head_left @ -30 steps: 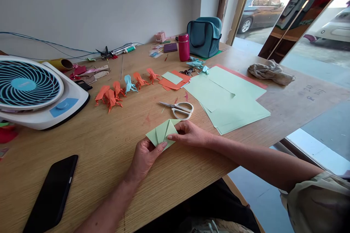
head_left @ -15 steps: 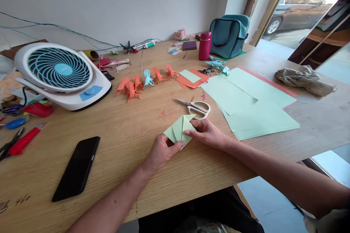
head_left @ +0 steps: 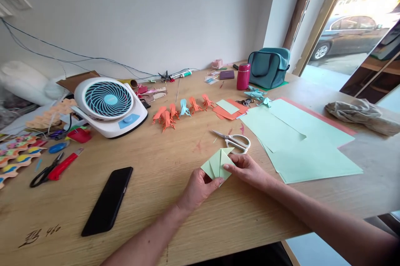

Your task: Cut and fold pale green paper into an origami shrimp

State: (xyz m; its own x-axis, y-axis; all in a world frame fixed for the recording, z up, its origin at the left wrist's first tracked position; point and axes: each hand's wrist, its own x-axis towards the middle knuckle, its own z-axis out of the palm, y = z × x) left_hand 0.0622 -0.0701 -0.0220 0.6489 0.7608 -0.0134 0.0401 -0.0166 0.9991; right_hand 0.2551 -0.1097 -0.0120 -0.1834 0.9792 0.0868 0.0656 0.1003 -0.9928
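A pale green sheet of paper [head_left: 215,164], folded into a small pointed shape with several creased layers, is held just above the table near its front edge. My left hand [head_left: 200,187] grips its lower left side, thumb on top and fingers underneath. On the right side, my right hand [head_left: 246,169] pinches it between thumb and fingers. White-handled scissors [head_left: 240,144] lie right behind the paper, blades pointing left. Flat pale green sheets [head_left: 315,157] spread out to the right of my right hand.
Folded orange paper figures [head_left: 167,120] and a blue one [head_left: 184,108] stand mid-table. A fan [head_left: 109,101], red cutter [head_left: 64,166] and black phone [head_left: 108,201] are to the left. Behind are a pink bottle [head_left: 243,77] and teal bag [head_left: 270,68]; a crumpled cloth [head_left: 359,117] lies right.
The camera view has shifted up and left, so everything appears lower and further right. Both hands keep their hold on the folded paper, whose shape looks the same.
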